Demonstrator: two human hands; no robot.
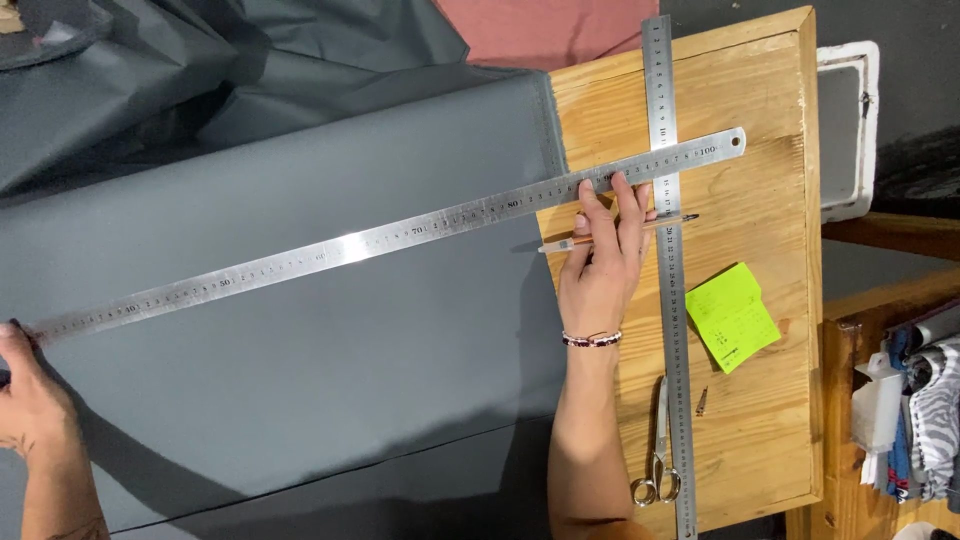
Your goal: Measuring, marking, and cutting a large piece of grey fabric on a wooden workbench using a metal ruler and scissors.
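A long steel ruler [380,238] lies slanted across a sheet of grey fabric [300,340] and onto a wooden table [760,120]. My left hand [28,395] presses the ruler's low left end. My right hand [600,260] holds a pencil [672,220] between its fingers, fingertips resting on the ruler near its right end. A second steel ruler [670,300] lies upright along the table, crossing under the first. A beaded bracelet [592,340] sits on my right wrist.
Scissors [657,455] lie on the wood near the front edge, beside the upright ruler. A green paper note [732,316] and a small screw [701,402] rest to the right. Bunched grey fabric [200,70] fills the top left. Clothes [925,410] hang at the right.
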